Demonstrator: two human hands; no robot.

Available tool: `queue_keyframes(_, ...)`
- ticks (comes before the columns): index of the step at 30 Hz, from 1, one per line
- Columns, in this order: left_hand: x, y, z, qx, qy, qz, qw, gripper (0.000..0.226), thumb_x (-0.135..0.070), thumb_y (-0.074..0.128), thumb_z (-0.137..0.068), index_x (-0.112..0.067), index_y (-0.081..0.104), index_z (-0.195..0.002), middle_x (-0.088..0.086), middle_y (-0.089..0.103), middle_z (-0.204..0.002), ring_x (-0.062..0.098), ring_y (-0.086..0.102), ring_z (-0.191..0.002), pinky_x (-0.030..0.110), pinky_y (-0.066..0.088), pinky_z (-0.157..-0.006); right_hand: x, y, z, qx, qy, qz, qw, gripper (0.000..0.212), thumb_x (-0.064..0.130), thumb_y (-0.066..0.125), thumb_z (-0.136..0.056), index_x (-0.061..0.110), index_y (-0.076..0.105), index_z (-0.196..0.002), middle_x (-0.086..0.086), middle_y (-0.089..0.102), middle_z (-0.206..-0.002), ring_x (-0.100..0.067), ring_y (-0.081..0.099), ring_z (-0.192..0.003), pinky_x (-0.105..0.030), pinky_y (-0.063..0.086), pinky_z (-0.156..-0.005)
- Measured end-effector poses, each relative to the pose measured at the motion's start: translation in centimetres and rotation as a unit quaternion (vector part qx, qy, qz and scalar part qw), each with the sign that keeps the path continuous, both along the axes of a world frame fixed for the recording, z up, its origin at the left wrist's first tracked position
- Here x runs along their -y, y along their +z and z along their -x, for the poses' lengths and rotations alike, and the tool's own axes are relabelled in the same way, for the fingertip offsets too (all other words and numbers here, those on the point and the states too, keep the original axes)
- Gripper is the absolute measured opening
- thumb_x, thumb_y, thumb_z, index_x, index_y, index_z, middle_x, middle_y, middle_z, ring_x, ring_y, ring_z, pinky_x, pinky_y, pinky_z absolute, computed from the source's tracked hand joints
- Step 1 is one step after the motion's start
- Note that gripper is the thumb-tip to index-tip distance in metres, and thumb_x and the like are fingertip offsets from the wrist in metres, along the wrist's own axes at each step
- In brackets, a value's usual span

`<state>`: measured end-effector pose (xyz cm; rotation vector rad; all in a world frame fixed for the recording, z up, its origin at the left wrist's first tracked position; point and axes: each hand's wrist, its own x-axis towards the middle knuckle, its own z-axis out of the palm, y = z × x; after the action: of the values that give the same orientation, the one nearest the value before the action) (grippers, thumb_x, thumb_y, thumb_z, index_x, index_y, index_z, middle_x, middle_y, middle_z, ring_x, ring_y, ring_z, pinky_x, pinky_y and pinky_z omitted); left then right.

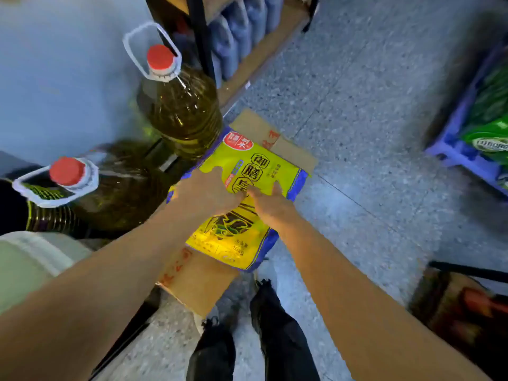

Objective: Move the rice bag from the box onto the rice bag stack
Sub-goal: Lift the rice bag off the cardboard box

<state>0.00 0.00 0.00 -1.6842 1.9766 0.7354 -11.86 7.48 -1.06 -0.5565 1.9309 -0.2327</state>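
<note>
Rice bag point(247, 171) lies flat across the open box point(198, 281) on the floor, just in front of my shoes. My left hand point(204, 192) and right hand point(270, 203) press its middle, fingers point(217, 171) spread flat, not yet gripping.

Risks, as I judge them:
- Slick plastic, heavy fill: bag may sag or slip if lifted from the centre.
- Oil bottle point(178, 105) at 11 o'clock, just beside the bag; a swing could topple it.
- Stack point(492, 127), probably at 2 o'clock, well apart: long carry.
</note>
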Motion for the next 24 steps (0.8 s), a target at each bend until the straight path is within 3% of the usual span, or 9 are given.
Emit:
queue_keyframes(4, 0.8, -6.2, -1.4, 0.045, 0.049, -0.006, 0.998, 0.116, -0.090, 0.053, -0.057, -0.043, 0.002, -0.150, 0.015, -0.005, -0.163, 0.058, 0.010, -0.140, 0.071, 0.022, -0.107, -0.9, -6.5, -1.1, -0.035, -0.127, -0.017, 0.991, 0.102, 0.061, 0.054, -0.086, 0.027, -0.016, -0.151, -0.022, -0.001, -0.161, -0.034, -0.003, -0.149, -0.059, 0.012, -0.116)
queue_keyframes(7, 0.9, -10.1, -3.0, 0.039, 0.037, 0.025, 0.998, 0.124, -0.094, 0.050, -0.051, -0.046, -0.010, -0.148, 0.017, -0.017, -0.161, 0.061, 0.008, -0.138, 0.072, 0.020, -0.106, -1.6, -9.8, -2.9, -0.066, -0.165, -0.030, 0.984, 0.109, 0.063, 0.060, -0.080, 0.030, -0.016, -0.151, -0.026, 0.004, -0.158, -0.036, 0.008, -0.147, -0.055, 0.018, -0.115)
queue_keyframes(9, 0.9, -10.6, -3.3, 0.036, 0.009, 0.057, 0.998, 0.128, -0.098, 0.046, -0.046, -0.047, -0.014, -0.147, 0.022, -0.007, -0.161, 0.059, 0.018, -0.135, 0.070, 0.023, -0.106, -2.0, -9.9, -3.0, -0.108, -0.162, -0.027, 0.981, 0.114, 0.068, 0.062, -0.076, 0.030, -0.014, -0.151, -0.029, 0.014, -0.153, -0.043, 0.021, -0.141, -0.053, 0.023, -0.111)
queue_keyframes(12, 2.2, -11.2, -3.9, 0.006, 0.010, 0.066, 0.998, 0.133, -0.100, 0.044, -0.042, -0.043, -0.011, -0.148, 0.025, 0.025, -0.149, 0.051, 0.036, -0.128, 0.066, 0.035, -0.102, -1.9, -10.2, -2.6, -0.122, -0.207, -0.015, 0.970, 0.123, 0.065, 0.074, -0.066, 0.028, -0.004, -0.153, -0.028, 0.030, -0.145, -0.048, 0.041, -0.127, -0.050, 0.037, -0.102)
queue_keyframes(15, 3.7, -11.4, -5.1, -0.035, 0.048, 0.056, 0.997, 0.131, -0.091, 0.058, -0.046, -0.026, 0.012, -0.150, 0.022, 0.051, -0.130, 0.044, 0.053, -0.117, 0.054, 0.044, -0.093, -2.4, -10.8, -1.9, -0.126, -0.246, 0.003, 0.961, 0.126, 0.062, 0.083, -0.055, 0.019, 0.016, -0.152, -0.019, 0.052, -0.138, -0.037, 0.051, -0.126, -0.043, 0.041, -0.099)
queue_keyframes(17, 4.3, -11.4, -5.7, -0.053, 0.073, 0.058, 0.994, 0.121, -0.084, 0.066, -0.049, -0.011, 0.032, -0.138, 0.019, 0.064, -0.112, 0.039, 0.061, -0.102, 0.047, 0.047, -0.079, -2.9, -11.0, -1.9, -0.118, -0.284, 0.002, 0.951, 0.118, 0.060, 0.086, -0.051, 0.014, 0.031, -0.144, -0.012, 0.060, -0.133, -0.031, 0.055, -0.123, -0.039, 0.042, -0.099)
queue_keyframes(20, 5.2, -11.8, -5.9, -0.042, 0.076, 0.037, 0.996, 0.110, -0.087, 0.062, -0.043, -0.004, 0.044, -0.113, 0.014, 0.065, -0.090, 0.028, 0.061, -0.075, 0.038, 0.044, -0.058, -3.4, -11.4, -2.1, -0.079, -0.366, -0.031, 0.927, 0.097, 0.058, 0.087, -0.050, 0.006, 0.053, -0.124, -0.011, 0.066, -0.120, -0.031, 0.061, -0.113, -0.037, 0.046, -0.092)
queue_keyframes(24, 5.7, -11.6, -5.6, -0.033, 0.068, 0.015, 0.997, 0.105, -0.090, 0.056, -0.041, -0.005, 0.046, -0.102, 0.009, 0.057, -0.078, 0.029, 0.064, -0.073, 0.037, 0.047, -0.057, -3.3, -11.2, -2.0, 0.010, -0.413, -0.046, 0.909, 0.076, 0.055, 0.091, -0.045, 0.010, 0.062, -0.100, -0.010, 0.071, -0.098, -0.031, 0.066, -0.093, -0.044, 0.056, -0.085)
